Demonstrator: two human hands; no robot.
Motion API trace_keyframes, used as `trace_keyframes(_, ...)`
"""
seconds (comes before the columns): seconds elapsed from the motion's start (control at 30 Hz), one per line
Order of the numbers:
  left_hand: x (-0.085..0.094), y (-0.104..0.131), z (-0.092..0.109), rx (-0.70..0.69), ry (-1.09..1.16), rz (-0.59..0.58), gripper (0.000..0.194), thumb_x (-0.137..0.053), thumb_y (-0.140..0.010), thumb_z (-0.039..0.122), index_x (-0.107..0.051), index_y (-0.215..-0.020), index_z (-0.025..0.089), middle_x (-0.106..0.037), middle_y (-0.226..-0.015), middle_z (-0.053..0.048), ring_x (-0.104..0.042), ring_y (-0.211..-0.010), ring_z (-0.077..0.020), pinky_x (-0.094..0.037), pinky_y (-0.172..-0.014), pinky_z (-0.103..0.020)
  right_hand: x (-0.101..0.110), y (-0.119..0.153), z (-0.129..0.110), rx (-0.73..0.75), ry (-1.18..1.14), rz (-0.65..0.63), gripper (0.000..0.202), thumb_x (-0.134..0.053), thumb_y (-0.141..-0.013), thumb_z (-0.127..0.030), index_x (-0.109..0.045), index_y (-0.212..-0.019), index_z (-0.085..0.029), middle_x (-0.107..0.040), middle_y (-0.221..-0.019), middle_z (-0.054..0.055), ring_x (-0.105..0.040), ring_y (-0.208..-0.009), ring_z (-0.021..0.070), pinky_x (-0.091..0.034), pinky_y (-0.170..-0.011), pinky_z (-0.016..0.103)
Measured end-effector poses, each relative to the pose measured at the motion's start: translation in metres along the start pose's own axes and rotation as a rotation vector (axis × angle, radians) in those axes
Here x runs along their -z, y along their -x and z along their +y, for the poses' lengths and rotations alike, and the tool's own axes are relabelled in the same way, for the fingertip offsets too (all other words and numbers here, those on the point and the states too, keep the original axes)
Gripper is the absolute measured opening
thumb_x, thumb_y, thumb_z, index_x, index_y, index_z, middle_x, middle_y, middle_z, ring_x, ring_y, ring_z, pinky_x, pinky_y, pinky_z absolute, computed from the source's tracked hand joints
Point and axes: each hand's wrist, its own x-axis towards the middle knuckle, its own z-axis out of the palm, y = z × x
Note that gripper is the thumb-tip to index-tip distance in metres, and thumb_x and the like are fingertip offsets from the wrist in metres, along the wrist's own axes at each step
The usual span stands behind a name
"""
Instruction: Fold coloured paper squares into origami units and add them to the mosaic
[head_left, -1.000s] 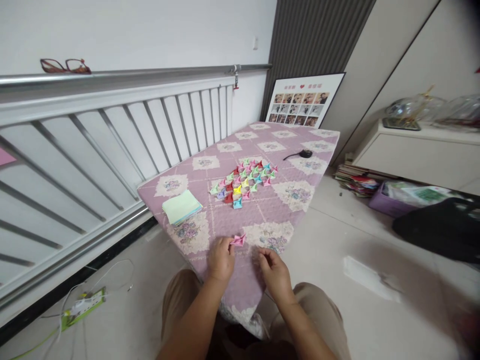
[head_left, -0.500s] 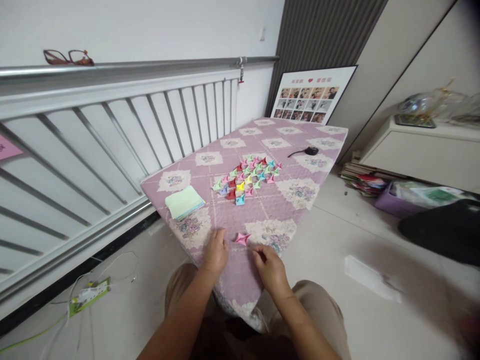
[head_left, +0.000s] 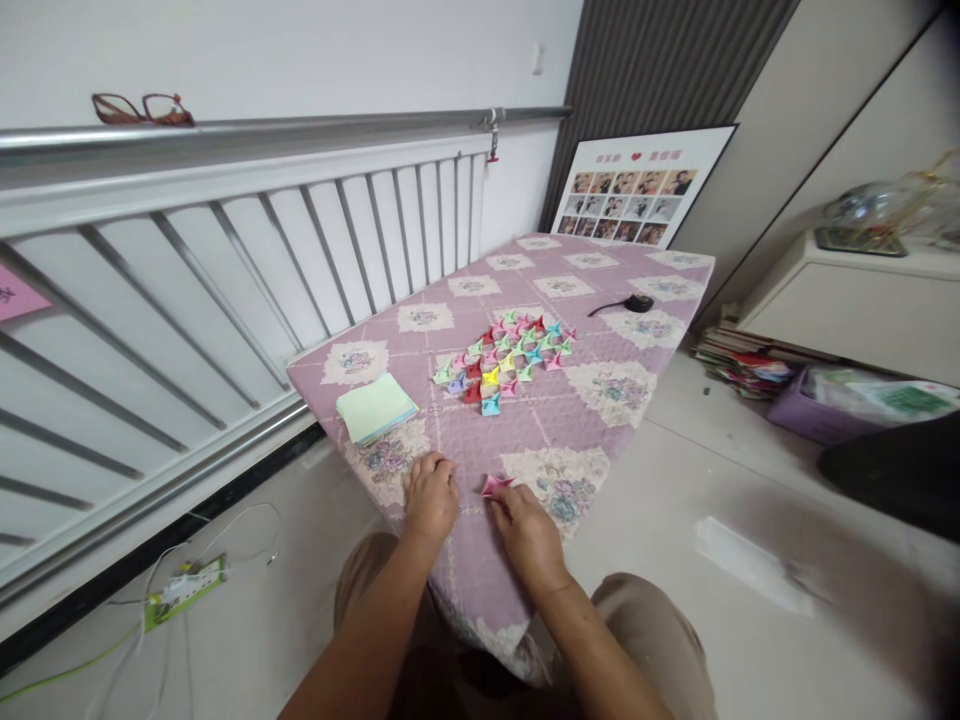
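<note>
Near the close end of the cloth, my right hand (head_left: pixel 529 535) has its thumb and fingertips closed on the near edge of a small pink folded-paper figure (head_left: pixel 495 485). To the left of that figure my left hand (head_left: pixel 433 497) lies on the cloth, holding nothing, with its fingers loosely bent and partly apart. Farther back, several small folded-paper figures (head_left: pixel 490 377) in red, yellow, green, blue and pink stand grouped in slanting rows. A stack of pale green square paper (head_left: pixel 375 405) lies at the table's left edge, beyond my left hand.
The table (head_left: pixel 487 440) wears a purple flowered cloth. A black corded object (head_left: pixel 638 303) lies toward its far right. Behind stand a white radiator (head_left: pixel 292 260) and a photo board (head_left: pixel 622 190). A power strip (head_left: pixel 187 590) sits on the floor at left; a purple bin (head_left: pixel 810 412) is at right.
My right hand has moved left and taken hold of the pink paper figure, which was lying free between my hands. My left hand has turned flatter onto the cloth. The view has shifted slightly.
</note>
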Motion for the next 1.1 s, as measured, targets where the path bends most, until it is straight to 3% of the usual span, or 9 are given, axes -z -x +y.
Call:
trace_keyframes(0.23, 0.000, -0.003, 0.001, 0.034, 0.005, -0.017, 0.022, -0.055, -0.081, 0.016, -0.064, -0.099, 0.026, -0.056, -0.116, -0.003, -0.045, -0.111, -0.0216, -0.033, -0.096, -0.037, -0.007, -0.007, -0.007, 0.070, 0.104, 0.003, 0.015, -0.050, -0.088, -0.024, -0.062, -0.095, -0.019, -0.062, -0.086, 0.006, -0.059, -0.074, 0.0173, -0.043, -0.066, 0.027)
trace_keyframes(0.47, 0.001, -0.003, 0.003, 0.040, 0.000, -0.025, 0.023, -0.055, -0.081, 0.016, -0.064, -0.100, 0.027, -0.056, -0.116, -0.003, -0.045, -0.111, -0.0211, -0.032, -0.096, -0.037, -0.012, -0.012, -0.007, 0.123, 0.203, -0.072, 0.020, -0.046, -0.092, -0.021, -0.061, -0.079, -0.020, -0.059, -0.081, 0.005, -0.058, -0.073, 0.0171, -0.043, -0.066, 0.027)
trace_keyframes(0.7, 0.001, -0.004, 0.005, 0.050, -0.011, -0.034, 0.023, -0.054, -0.082, 0.015, -0.064, -0.099, 0.026, -0.057, -0.115, -0.003, -0.046, -0.110, -0.0211, -0.032, -0.096, -0.037, -0.006, -0.015, 0.004, 0.205, 0.120, -0.060, 0.024, -0.042, -0.092, -0.016, -0.061, -0.079, -0.021, -0.060, -0.082, 0.005, -0.057, -0.076, 0.0169, -0.045, -0.072, 0.027)
trace_keyframes(0.9, 0.001, -0.005, 0.007, 0.044, -0.020, -0.033, 0.023, -0.053, -0.082, 0.015, -0.064, -0.099, 0.027, -0.057, -0.115, -0.002, -0.046, -0.110, -0.0210, -0.032, -0.096, -0.037, 0.018, -0.035, 0.034, 0.254, 0.049, -0.045, 0.019, -0.043, -0.092, -0.017, -0.062, -0.087, -0.021, -0.059, -0.086, 0.006, -0.057, -0.083, 0.0174, -0.046, -0.076, 0.026)
trace_keyframes(1.1, -0.001, -0.006, 0.009, 0.063, -0.036, -0.063, 0.025, -0.051, -0.082, 0.014, -0.063, -0.099, 0.026, -0.057, -0.115, -0.003, -0.047, -0.109, -0.0216, -0.032, -0.095, -0.038, 0.040, -0.087, 0.088, 0.206, 0.117, 0.004, 0.022, -0.040, -0.093, -0.019, -0.060, -0.084, -0.020, -0.059, -0.087, 0.007, -0.056, -0.083, 0.0178, -0.046, -0.077, 0.028)
